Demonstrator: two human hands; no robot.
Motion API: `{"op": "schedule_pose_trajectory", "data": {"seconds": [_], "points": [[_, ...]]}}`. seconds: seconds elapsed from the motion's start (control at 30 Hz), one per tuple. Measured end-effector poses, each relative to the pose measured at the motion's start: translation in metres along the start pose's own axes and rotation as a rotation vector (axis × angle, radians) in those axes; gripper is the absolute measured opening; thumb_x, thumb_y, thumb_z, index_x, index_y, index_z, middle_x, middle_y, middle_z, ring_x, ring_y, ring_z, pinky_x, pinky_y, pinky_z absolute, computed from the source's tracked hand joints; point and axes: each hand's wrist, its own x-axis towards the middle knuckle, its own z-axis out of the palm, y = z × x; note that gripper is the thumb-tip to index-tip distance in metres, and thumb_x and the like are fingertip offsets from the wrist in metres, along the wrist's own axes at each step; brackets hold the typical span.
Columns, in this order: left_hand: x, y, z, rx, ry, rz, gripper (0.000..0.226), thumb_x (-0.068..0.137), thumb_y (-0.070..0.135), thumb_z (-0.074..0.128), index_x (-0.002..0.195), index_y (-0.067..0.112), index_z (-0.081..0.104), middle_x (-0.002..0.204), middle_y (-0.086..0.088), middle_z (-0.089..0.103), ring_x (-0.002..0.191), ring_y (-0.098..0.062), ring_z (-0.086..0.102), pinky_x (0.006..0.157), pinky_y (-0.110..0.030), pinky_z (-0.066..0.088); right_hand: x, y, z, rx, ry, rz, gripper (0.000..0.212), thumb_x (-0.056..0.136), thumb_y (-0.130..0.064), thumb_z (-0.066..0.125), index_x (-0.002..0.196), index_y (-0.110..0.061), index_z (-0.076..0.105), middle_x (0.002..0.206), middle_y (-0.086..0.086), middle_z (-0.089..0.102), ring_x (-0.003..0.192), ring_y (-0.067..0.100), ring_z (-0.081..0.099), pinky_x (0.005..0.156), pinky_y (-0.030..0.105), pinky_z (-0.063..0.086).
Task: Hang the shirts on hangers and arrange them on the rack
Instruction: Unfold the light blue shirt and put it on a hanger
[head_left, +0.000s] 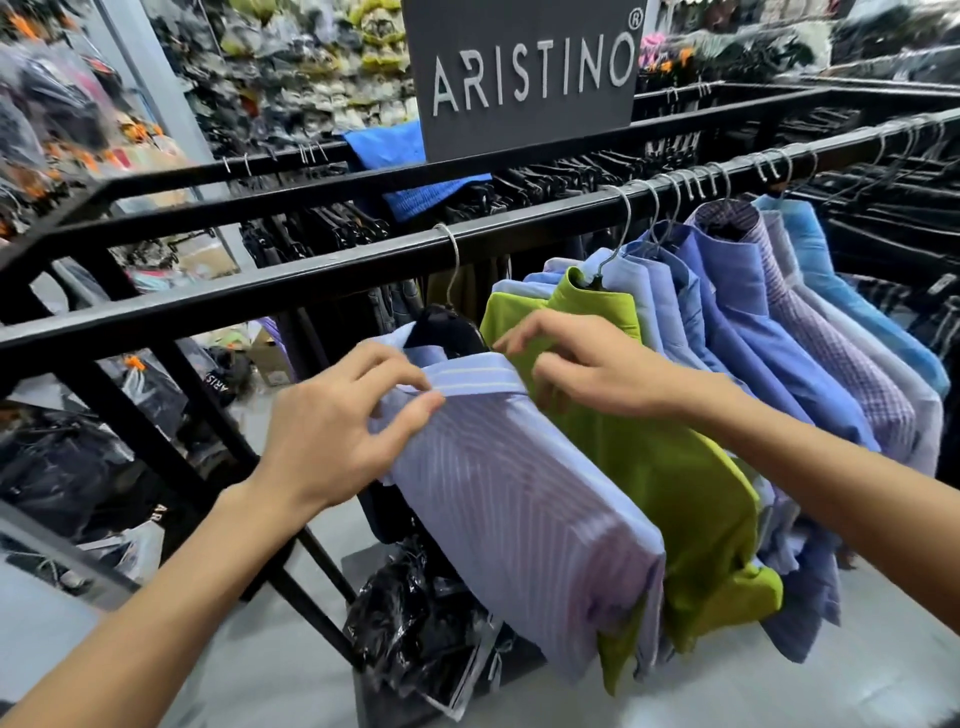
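Observation:
A pale blue striped shirt (524, 499) hangs on a black hanger (452, 332) whose metal hook sits over the black rack rail (291, 291). My left hand (337, 431) pinches the shirt's collar at its left side. My right hand (587, 364) reaches over the collar's right end, fingers curled down between the striped shirt and the lime green shirt (670, 467) beside it. Whether those fingers grip cloth is hidden. Further right on the rail hang several blue and purple checked shirts (810, 332).
A dark ARISTINO sign (524, 78) stands on the rack's middle bar, with a blue cloth (405, 161) draped behind it. Dark trousers hang on the inner rails. Black plastic bags (415, 623) lie on the floor under the rack. Packed shelves line the far wall.

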Motion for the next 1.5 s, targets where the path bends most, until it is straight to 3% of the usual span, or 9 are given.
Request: {"op": "schedule_pose_trajectory", "data": {"seconds": [0.13,0.27,0.5,0.67,0.77,1.0,1.13,1.37,1.5], "points": [[0.028,0.004,0.003,-0.202,-0.118,-0.114,0.032,0.101,0.047,0.039,0.110,0.036,0.068,0.115,0.023,0.068,0.108,-0.003,0.064,0.089,-0.038,0.054,0.006,-0.012,0.009,0.064,-0.097,0.040,0.031,0.098,-0.030,0.067,0.123,-0.013,0.059,0.102,-0.013,0.070,0.091,0.004,0.069,0.082,0.029,0.056],[0.052,-0.003,0.000,-0.163,-0.413,-0.059,0.017,0.104,0.037,0.048,0.094,0.037,0.062,0.090,0.019,0.061,0.080,0.011,0.055,0.075,-0.031,0.045,0.008,-0.027,0.006,0.203,-0.189,0.039,0.020,0.097,-0.018,0.068,0.108,-0.001,0.065,0.086,0.004,0.077,0.078,0.023,0.076,0.078,0.036,0.062],[0.056,-0.005,-0.018,-0.179,-0.714,0.073,0.020,0.104,0.019,0.053,0.084,0.022,0.056,0.080,0.009,0.061,0.076,0.002,0.062,0.070,-0.008,0.040,0.017,-0.020,0.003,0.162,-0.399,0.139,0.028,0.102,-0.026,0.060,0.095,0.001,0.066,0.080,0.015,0.076,0.074,0.028,0.076,0.072,0.032,0.061],[0.045,-0.010,-0.016,-0.212,-0.627,0.063,0.012,0.103,0.012,0.052,0.097,0.021,0.058,0.086,0.010,0.066,0.086,-0.008,0.064,0.077,-0.020,0.048,0.047,0.002,0.016,-0.160,-0.048,0.069,0.019,0.099,-0.017,0.059,0.113,-0.010,0.069,0.086,0.002,0.077,0.075,0.011,0.072,0.077,0.027,0.056],[0.041,-0.011,-0.018,-0.218,-0.545,0.112,0.010,0.102,0.009,0.055,0.099,0.016,0.061,0.089,0.016,0.061,0.088,0.005,0.060,0.078,-0.010,0.042,0.074,0.005,0.023,-0.367,0.126,-0.020,0.037,0.093,-0.021,0.069,0.127,-0.008,0.063,0.102,0.005,0.071,0.079,0.010,0.057,0.078,0.022,0.045],[0.028,-0.011,-0.032,-0.140,-0.456,0.196,0.014,0.097,0.016,0.050,0.101,0.011,0.063,0.093,0.011,0.056,0.087,-0.009,0.054,0.080,-0.013,0.041,0.115,0.012,0.036,-0.592,0.089,0.001,0.021,0.092,-0.028,0.065,0.097,-0.009,0.071,0.098,0.018,0.071,0.096,0.040,0.065,0.076,0.042,0.048],[0.018,-0.019,-0.046,-0.071,-0.460,0.187,0.017,0.093,0.007,0.047,0.101,0.015,0.060,0.094,0.013,0.052,0.088,-0.008,0.048,0.080,-0.015,0.039,0.126,0.026,0.025,-0.504,0.160,0.041,0.013,0.089,-0.023,0.074,0.098,-0.014,0.075,0.085,0.006,0.070,0.084,0.032,0.063,0.070,0.034,0.042],[0.013,-0.023,-0.053,-0.089,-0.514,0.162,0.029,0.101,0.037,0.046,0.101,0.014,0.064,0.096,0.008,0.053,0.088,-0.004,0.045,0.083,-0.004,0.032,0.115,0.006,0.008,-0.111,-0.130,-0.043,0.031,0.088,-0.013,0.078,0.078,-0.038,0.064,0.073,-0.020,0.068,0.065,-0.008,0.054,0.065,0.008,0.041],[0.013,-0.021,-0.048,-0.073,-0.419,0.231,0.015,0.101,0.017,0.051,0.097,0.010,0.064,0.095,0.008,0.053,0.090,-0.013,0.050,0.083,-0.012,0.037,0.113,0.009,0.004,-0.318,-0.099,-0.055,0.003,0.092,-0.024,0.075,0.092,-0.021,0.075,0.076,-0.015,0.063,0.071,0.001,0.055,0.068,0.016,0.041]]}}
